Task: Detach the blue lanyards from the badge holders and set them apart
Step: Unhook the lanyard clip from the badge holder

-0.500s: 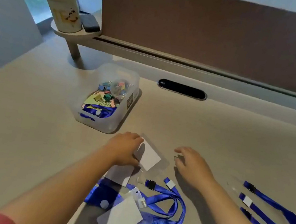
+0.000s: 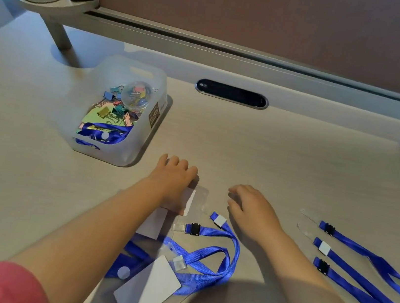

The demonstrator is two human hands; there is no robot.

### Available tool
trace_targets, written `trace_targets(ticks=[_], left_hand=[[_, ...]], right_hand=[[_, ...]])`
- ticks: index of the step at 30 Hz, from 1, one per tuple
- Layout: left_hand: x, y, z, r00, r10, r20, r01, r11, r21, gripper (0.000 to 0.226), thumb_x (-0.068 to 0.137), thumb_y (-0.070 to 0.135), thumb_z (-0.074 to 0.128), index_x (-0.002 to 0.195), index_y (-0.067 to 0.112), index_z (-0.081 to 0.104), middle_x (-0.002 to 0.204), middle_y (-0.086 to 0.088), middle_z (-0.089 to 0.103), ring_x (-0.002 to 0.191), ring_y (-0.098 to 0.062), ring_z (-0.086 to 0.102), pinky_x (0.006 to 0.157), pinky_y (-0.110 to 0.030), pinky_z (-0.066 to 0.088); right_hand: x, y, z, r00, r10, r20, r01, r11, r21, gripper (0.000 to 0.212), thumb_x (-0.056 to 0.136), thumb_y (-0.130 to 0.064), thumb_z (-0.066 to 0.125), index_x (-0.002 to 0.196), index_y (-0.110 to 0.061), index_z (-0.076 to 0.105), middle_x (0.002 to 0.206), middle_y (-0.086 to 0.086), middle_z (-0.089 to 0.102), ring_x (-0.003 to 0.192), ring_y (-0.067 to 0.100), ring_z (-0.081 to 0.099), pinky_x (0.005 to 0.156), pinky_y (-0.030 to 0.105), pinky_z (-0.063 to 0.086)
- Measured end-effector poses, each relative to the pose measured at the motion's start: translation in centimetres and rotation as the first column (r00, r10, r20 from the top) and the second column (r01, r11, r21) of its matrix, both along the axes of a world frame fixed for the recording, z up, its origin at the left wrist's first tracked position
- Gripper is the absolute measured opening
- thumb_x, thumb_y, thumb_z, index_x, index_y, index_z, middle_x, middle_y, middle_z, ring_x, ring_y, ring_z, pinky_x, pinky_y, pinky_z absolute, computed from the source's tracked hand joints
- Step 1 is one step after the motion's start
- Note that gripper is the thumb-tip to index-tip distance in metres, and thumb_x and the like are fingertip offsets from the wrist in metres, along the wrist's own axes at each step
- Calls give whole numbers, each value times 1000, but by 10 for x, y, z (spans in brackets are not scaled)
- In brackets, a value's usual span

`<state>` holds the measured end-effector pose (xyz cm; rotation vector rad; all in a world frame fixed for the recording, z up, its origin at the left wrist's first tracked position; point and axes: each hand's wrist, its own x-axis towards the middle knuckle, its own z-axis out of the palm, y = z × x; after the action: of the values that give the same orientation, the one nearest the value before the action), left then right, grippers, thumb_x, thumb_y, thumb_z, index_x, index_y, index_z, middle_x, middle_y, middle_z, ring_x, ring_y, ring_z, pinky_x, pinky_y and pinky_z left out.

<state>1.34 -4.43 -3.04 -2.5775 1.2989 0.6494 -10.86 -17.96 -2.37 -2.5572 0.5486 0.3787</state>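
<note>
A clear holder (image 2: 193, 198) is pinned flat by the left hand (image 2: 173, 177), seemingly to steady it. The right hand (image 2: 250, 208) hovers just right, fingers loosely curled, holding nothing. Freed lanyards (image 2: 364, 259) are laid far right; a tangled lanyard (image 2: 214, 259) remains near the holders.
</note>
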Motion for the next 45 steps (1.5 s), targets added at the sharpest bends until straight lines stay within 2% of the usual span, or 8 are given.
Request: trace_targets(ticks=[7,17,26,32,36,38,41,45], left_hand=[[-8,-12,2,993,112,-47,-102,978,181,77,65,33,73,126,8,32,129,-13,37,120,-30,33,104,-42,30],[-24,-3,-7,986,160,-50,-156,984,83,84,62,48,73,125,12,31,130,-10,40,121,-28,36,104,-42,29],[-6,-7,19,974,178,-143,-199,968,-151,11,84,16,50,95,15,51,110,-10,55,108,-28,41,87,-35,29],[-4,-16,45,984,118,-133,-149,955,-256,13,86,10,42,86,20,51,103,-5,63,104,-27,48,79,-33,23],[1,-18,63,979,116,-164,-164,934,-318,9,85,11,48,88,16,55,96,-1,60,102,-24,52,81,-32,30],[1,-17,73,953,152,-261,-250,882,-400,11,84,10,53,77,18,52,93,-3,59,101,-26,55,90,-39,41],[-2,-15,88,899,223,-376,-415,709,-571,12,82,11,59,93,9,58,106,-12,63,103,-24,56,90,-35,44],[-7,-14,101,862,282,-422,-507,475,-719,34,82,12,59,116,9,53,122,-9,57,113,-19,49,91,-27,37]], right_hand=[[-5,-2,3,1000,-17,5,17,1000,5,39,95,-22,38,132,-13,44,135,4,51,123,20,46,99,31,38],[-8,0,2,999,-32,22,32,999,24,38,95,-21,39,131,-12,46,135,5,52,123,21,47,100,32,39],[-8,3,6,997,-66,36,61,990,128,37,93,-21,43,130,-12,47,136,4,51,123,17,49,100,30,39],[3,7,24,993,-122,-8,118,943,311,37,90,-17,50,126,-10,51,130,7,57,119,19,54,97,29,41],[9,7,39,983,-183,31,161,923,350,18,88,-9,48,98,-4,63,95,15,67,83,25,59,69,30,46],[11,6,48,964,-255,68,202,879,431,15,89,-5,45,85,-8,60,78,8,61,63,17,57,52,21,41],[14,1,67,927,-351,130,227,804,550,30,88,2,41,67,-17,51,76,3,60,36,0,49,40,12,37],[19,2,98,889,-414,195,211,748,629,33,87,4,39,68,-19,53,71,-2,59,48,13,36,48,21,32]])
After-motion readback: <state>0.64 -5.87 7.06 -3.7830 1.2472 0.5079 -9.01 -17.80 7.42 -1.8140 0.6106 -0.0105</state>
